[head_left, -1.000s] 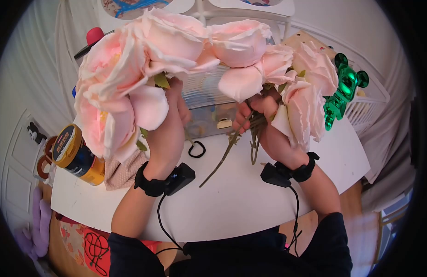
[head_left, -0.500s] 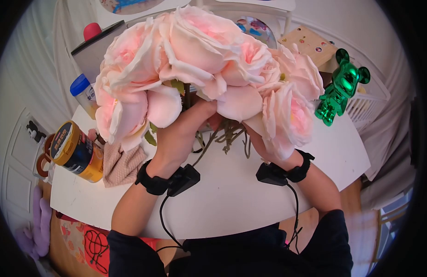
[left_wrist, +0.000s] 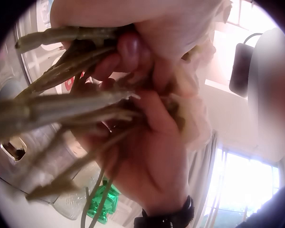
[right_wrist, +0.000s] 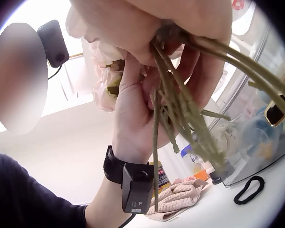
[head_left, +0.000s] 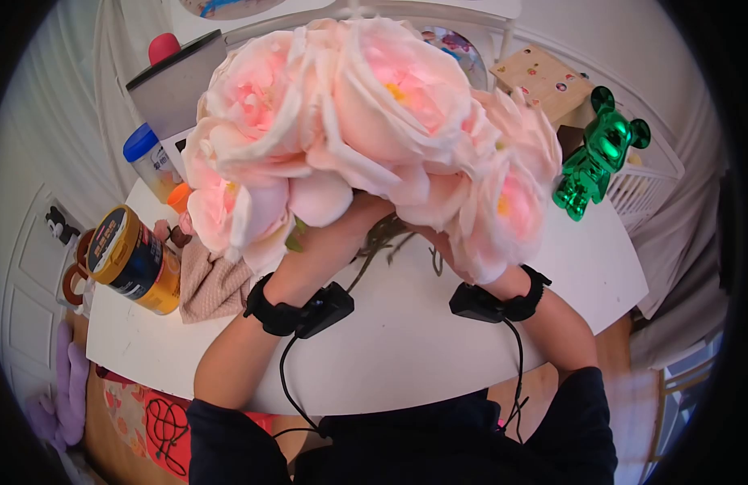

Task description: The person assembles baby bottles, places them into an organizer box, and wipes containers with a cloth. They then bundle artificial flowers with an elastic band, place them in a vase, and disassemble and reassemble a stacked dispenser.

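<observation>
A bunch of large pale pink roses [head_left: 398,97] is held up over the white table, its blooms covering most of both hands in the head view. My left hand [head_left: 333,234] curls round the green stems [left_wrist: 52,109] just under the blooms. Close against it, my right hand [left_wrist: 147,161] also grips the stems, with fingers of the two hands meeting. In the right wrist view, stems [right_wrist: 180,104] fan out below the right hand [right_wrist: 194,19], and the left hand [right_wrist: 135,104] wraps them from the other side.
On the left of the table [head_left: 374,347] are a yellow-and-black tub [head_left: 135,263], a pink cloth [head_left: 212,283] and a blue-lidded jar [head_left: 151,162]. A green bear figure [head_left: 600,153] stands at the right. A black loop [right_wrist: 249,190] lies by a clear box.
Both hands have come together, joining two separate groups of roses into one bunch. The blooms have since risen and tilted, showing more of their centres.
</observation>
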The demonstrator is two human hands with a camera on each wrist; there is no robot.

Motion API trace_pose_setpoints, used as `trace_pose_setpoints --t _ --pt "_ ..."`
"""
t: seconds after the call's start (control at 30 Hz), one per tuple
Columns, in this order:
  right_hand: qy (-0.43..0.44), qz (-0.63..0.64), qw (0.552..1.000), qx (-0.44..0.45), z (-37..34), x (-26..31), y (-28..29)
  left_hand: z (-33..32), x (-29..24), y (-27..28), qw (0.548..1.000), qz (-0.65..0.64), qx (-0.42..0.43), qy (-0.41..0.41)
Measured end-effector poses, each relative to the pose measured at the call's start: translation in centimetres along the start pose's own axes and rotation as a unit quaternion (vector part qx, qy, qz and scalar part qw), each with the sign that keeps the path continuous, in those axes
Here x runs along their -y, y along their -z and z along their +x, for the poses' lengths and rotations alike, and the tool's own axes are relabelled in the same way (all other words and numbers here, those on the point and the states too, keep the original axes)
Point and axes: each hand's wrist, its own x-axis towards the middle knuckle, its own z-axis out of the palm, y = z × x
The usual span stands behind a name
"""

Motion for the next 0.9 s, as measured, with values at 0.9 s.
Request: trace_pose_setpoints --t 0.9 --pt "-0.103 0.19 0.969 0.12 -1.2 -0.3 1.2 1.2 -2.9 -1.4 0.963 -0.142 -0.184 0.138"
